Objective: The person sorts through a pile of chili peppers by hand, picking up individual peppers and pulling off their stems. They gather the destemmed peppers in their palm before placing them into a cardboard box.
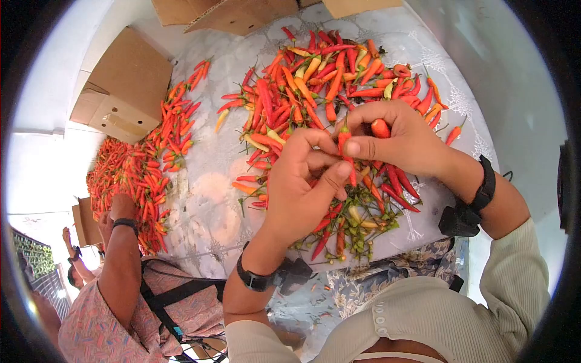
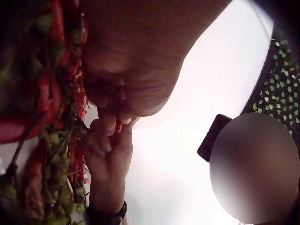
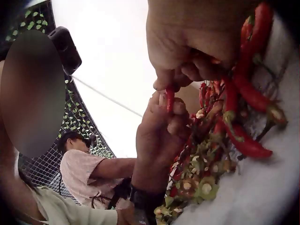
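A red chili pepper (image 1: 344, 140) with a green stem end is held between both hands above a heap of chilies (image 1: 290, 97). My left hand (image 1: 299, 190) pinches its lower part, and my right hand (image 1: 402, 139) grips it higher up with thumb and fingers. A second orange-red chili (image 1: 380, 128) is tucked in the curled fingers of the right hand. The right wrist view shows the held chili (image 3: 170, 99) between the right hand (image 3: 192, 42) above and the left hand (image 3: 157, 131) below. Beneath the hands lie plucked green stems (image 1: 366, 224) mixed with a few chilies.
Another, larger chili pile (image 1: 130, 172) covers the table's left side, where a person in a patterned shirt (image 1: 115, 308) reaches into it. A cardboard box (image 1: 130, 78) stands beside that pile, and more cardboard (image 1: 236, 13) lies at the back. Pale patterned sheeting (image 1: 209, 206) covers the table.
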A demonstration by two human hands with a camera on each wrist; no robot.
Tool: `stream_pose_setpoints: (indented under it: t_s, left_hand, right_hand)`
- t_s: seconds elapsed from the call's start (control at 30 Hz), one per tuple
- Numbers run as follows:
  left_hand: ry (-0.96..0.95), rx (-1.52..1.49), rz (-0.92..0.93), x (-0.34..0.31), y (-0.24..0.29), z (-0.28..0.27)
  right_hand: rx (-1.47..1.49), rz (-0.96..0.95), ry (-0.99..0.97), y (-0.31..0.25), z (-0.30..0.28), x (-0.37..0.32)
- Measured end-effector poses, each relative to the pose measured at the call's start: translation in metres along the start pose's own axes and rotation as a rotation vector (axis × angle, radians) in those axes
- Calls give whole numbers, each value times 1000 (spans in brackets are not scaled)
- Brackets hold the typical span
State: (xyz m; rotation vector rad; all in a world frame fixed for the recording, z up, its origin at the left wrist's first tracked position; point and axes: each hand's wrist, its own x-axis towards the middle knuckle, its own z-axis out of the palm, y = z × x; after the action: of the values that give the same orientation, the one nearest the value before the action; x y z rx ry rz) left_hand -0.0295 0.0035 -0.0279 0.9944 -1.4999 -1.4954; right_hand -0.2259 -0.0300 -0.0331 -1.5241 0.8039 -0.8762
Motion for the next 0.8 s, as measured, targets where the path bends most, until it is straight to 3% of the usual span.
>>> stream_pose_setpoints:
  t_s: [0.13,0.23,0.37,0.57,0.8]
  left_hand:
    - [5,196,53,-1,-4,0]
    - [98,219,115,-1,-8,1]
    - [156,286,129,-1,-2,-5]
    - [78,477,162,1,0,-6]
    - [1,532,180,1,5,-11]
  right_hand:
    - [82,5,-19,11,1,2]
    - [114,-25,105,14,7,3]
    - [13,-47,-29,6,8,-2]
    - [-183,-102,-114,6,5,-6]
    - [-150,-169,-160,5,5,-6]
